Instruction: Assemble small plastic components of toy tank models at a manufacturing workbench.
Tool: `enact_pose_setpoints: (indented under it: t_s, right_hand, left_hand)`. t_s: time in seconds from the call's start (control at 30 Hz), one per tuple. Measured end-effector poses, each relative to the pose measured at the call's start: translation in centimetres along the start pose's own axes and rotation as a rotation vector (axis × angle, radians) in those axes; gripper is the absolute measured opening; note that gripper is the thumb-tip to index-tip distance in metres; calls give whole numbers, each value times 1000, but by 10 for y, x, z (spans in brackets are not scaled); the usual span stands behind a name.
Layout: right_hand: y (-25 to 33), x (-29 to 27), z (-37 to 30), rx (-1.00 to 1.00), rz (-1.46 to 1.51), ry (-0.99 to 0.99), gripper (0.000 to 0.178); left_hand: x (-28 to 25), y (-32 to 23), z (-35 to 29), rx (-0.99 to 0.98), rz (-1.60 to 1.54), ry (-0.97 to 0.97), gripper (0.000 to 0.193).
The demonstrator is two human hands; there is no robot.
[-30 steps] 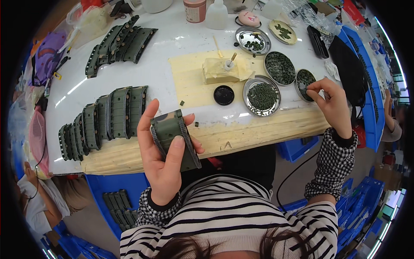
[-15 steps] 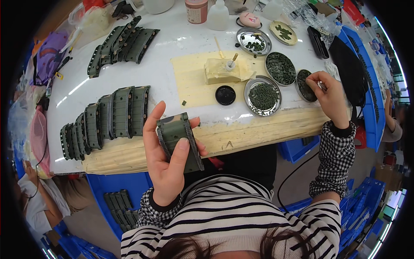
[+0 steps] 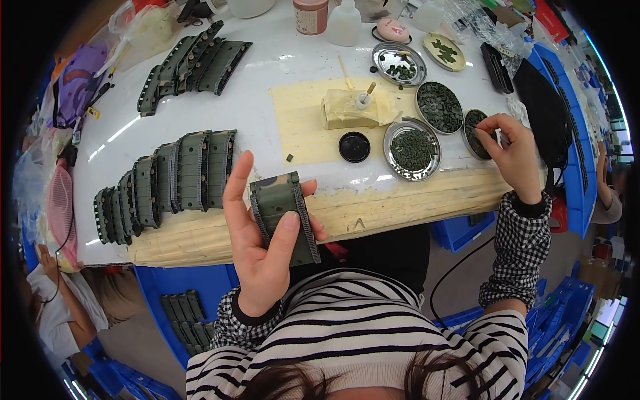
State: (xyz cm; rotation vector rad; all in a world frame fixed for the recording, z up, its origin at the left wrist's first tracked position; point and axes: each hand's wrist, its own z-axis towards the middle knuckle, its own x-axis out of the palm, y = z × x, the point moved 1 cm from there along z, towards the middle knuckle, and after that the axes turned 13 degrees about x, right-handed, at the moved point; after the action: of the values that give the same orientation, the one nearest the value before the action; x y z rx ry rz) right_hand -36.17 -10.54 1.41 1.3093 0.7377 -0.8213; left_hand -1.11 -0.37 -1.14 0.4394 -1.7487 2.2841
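L hand [image 3: 263,257] raised in front of my chest, just off the near table edge. It grasps a green tank-body piece [image 3: 283,217] w/ dark tracks down both long sides; thumb pressed over the front face, fingers behind and along the left side. Piece stands roughly upright, tilted a bit to the right. Grip firm, closed around it.

R hand [image 3: 510,153] out at the right side of the table [image 3: 267,100], over the rightmost small metal dish [image 3: 472,127] of dark green bits. Thumb and forefinger pinched together at the dish rim; can't tell if a bit is actually between them, too small to see.

Other items nearby:
- larger round metal dish [image 3: 412,140] of green bits, just left of the R hand
- another dish [image 3: 439,107] of green bits behind it
- black round lid [image 3: 354,147] on the yellowish paper sheet [image 3: 303,123]
- small white pot w/ stick [image 3: 363,100] sitting on a folded paper block, centre of table
- row of finished green tank bodies [image 3: 167,180] lined up at left, near the front edge
- second row of tank bodies [image 3: 193,63] further back at left

Front table edge covered w/ tan masking tape [image 3: 400,200].
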Motion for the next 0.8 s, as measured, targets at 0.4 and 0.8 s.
enact_pose_setpoints:
  t_s: [0.4, 0.8]
  right_hand:
    - [92, 36, -40, -17, 491, -73, 19]
    - [171, 93, -54, -359, 629, -71, 33]
  left_hand:
    - [4, 8, -1, 3, 117, 146, 19]
    - [6, 10, 9, -101, -152, 146, 21]
